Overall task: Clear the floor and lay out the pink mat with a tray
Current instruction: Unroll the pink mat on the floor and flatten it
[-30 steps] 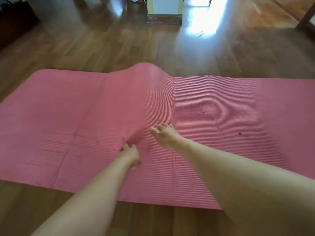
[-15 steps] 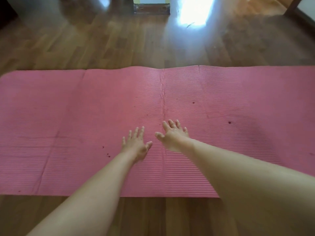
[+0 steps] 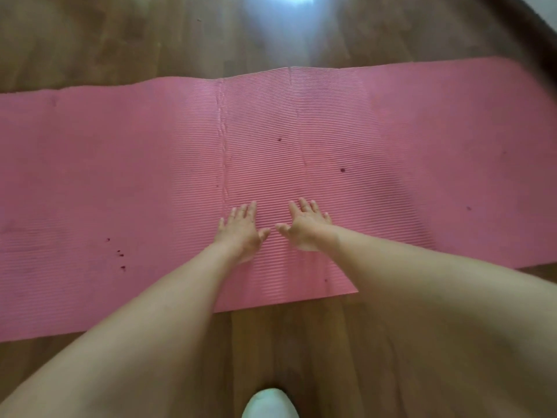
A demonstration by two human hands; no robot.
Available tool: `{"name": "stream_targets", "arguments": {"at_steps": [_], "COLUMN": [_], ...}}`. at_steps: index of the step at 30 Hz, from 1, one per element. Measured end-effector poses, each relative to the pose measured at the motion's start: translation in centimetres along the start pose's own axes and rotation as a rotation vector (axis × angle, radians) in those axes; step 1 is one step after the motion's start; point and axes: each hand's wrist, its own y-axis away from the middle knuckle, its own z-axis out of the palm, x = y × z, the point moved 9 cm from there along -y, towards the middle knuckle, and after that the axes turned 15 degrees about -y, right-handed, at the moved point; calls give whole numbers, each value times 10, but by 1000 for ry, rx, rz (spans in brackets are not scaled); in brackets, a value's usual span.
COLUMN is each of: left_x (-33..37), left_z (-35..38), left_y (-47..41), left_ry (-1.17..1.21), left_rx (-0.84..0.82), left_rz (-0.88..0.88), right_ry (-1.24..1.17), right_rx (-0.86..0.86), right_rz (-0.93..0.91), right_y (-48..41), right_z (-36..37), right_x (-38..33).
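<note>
A ribbed pink mat lies spread flat across the wooden floor, reaching from the left edge of the view to the far right. It has a few dark specks and a crease line near its middle. My left hand and my right hand rest palm-down on the mat's near middle, side by side, fingers spread, holding nothing. No tray is in view.
Brown wooden floor surrounds the mat, with a bright patch of light at the top centre. A dark edge crosses the top right corner. A white rounded thing shows at the bottom centre.
The raised hump in the mat has been pressed down flat. Both hands went from gripping the fold to lying with fingers spread on the mat. The view has tilted further down.
</note>
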Motion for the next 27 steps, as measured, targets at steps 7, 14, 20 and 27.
{"name": "stream_targets", "arguments": {"at_steps": [7,14,20,27], "left_x": [22,23,35,54], "left_z": [22,9,5,-5], "left_y": [1,-23,-35,-56], "left_ry": [-65,-88,-85,-96], "left_rx": [-119,-125,-116,-129], "left_rz": [-31,-21,-20,-17], "right_ry": [8,-22,-26,-29], "right_rx": [14,-93,-132,-92], "right_rz": [34,-10,-18,0], "right_y": [3,-6,-10,-28], "right_z": [-6,-30,-48,-66], "right_x": [63,81,92,101]}}
